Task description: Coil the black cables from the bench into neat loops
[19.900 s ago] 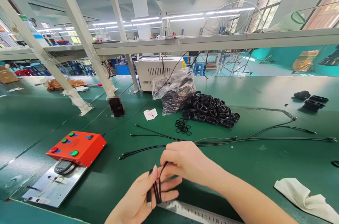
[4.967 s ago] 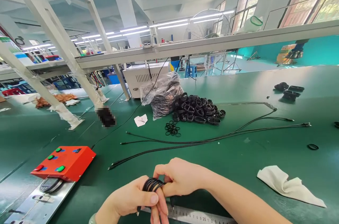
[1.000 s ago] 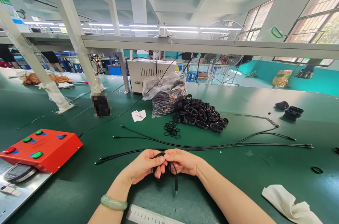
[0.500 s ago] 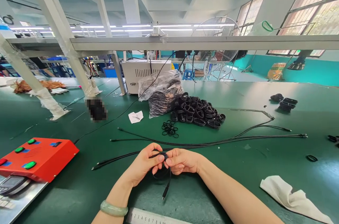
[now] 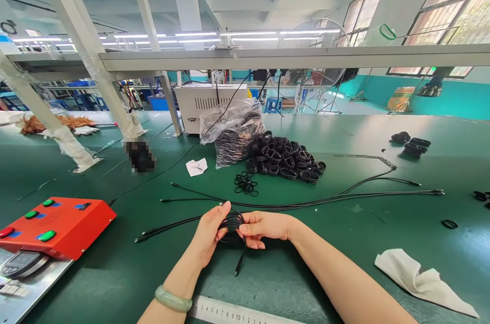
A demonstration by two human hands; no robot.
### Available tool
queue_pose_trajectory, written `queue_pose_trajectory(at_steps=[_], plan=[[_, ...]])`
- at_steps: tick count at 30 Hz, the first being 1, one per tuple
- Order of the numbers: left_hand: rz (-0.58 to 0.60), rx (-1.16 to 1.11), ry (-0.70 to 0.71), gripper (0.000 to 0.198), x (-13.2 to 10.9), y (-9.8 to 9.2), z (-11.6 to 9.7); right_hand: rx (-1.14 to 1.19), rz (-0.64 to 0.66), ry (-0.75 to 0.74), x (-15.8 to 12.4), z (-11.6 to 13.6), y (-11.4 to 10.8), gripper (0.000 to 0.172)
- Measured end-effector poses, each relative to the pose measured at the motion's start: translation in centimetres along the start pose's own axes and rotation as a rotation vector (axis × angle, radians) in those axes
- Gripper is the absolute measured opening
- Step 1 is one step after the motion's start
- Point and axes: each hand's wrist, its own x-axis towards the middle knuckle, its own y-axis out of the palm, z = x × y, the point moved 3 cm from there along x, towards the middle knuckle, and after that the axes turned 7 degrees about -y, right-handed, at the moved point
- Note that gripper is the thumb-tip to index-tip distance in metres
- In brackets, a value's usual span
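Note:
Between my hands is a black cable (image 5: 231,222) wound into a coil, its plug end hanging down below. My left hand (image 5: 210,227) grips the coil's left side with the thumb on top. On the coil's right side, my right hand (image 5: 264,226) pinches the loops between thumb and fingers. Just beyond my hands, several long black cables (image 5: 302,205) lie stretched across the green table. Farther back are small black rubber rings (image 5: 245,183) in a loose cluster and a pile of coiled cables (image 5: 285,158).
A red box with green buttons (image 5: 57,224) stands at the left. A steel ruler (image 5: 237,312) lies at the near edge, a white cloth (image 5: 421,280) at the right. Behind the pile are a plastic bag (image 5: 237,135) and a white metal case (image 5: 187,109). A shelf beam (image 5: 291,58) crosses above.
My left hand has turned and its thumb now points up along the coil. More of the loops show between my hands, and the hanging plug end sits slightly higher.

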Motion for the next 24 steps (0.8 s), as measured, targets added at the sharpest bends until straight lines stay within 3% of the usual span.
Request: queue_pose_trajectory(at_steps=[6,10,18,24], plan=[[-0.130,-0.130,0.001,0.021,0.8,-0.9,1.1,-0.067,-0.034,-0.010,0.6,0.2,1.0,0.041],[-0.181,-0.198,-0.001,0.026,1.3,-1.9,1.4,-0.058,-0.086,-0.083,1.4,0.1,1.6,0.045],[-0.109,-0.191,0.030,0.022,0.9,-2.0,0.4,-0.042,-0.280,-0.194,2.5,-0.8,1.5,0.047],[-0.147,-0.176,0.128,0.029,0.6,-1.7,-0.5,-0.193,-0.376,-0.187,2.1,0.3,0.8,0.043]])
